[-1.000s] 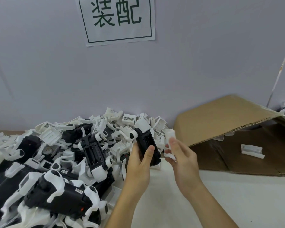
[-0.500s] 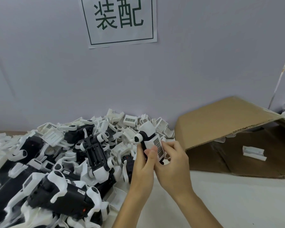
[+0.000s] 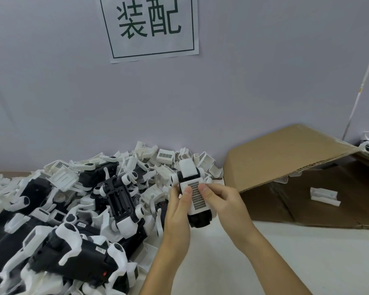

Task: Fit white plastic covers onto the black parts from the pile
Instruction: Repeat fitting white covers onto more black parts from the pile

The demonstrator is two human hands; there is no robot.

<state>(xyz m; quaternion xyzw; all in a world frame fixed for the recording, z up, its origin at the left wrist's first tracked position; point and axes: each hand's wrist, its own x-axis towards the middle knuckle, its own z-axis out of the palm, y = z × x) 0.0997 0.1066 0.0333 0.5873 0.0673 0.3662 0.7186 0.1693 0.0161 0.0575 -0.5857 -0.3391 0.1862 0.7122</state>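
Note:
A black part with white ends is held upright in front of the pile. On its face lies a white plastic cover with a dark grid label. My left hand grips the part from the left, thumb on the cover. My right hand holds it from the right, its thumb pressing the cover's top. The pile of black parts and loose white covers spreads to the left, against the wall.
An open cardboard box lies on its side at the right, with a white cover inside. A paper sign hangs on the grey wall. The white tabletop stretches below my hands.
My right hand brought the white cover over from the right and laid it on the black part. Both thumbs now rest on it. The part sits slightly more upright.

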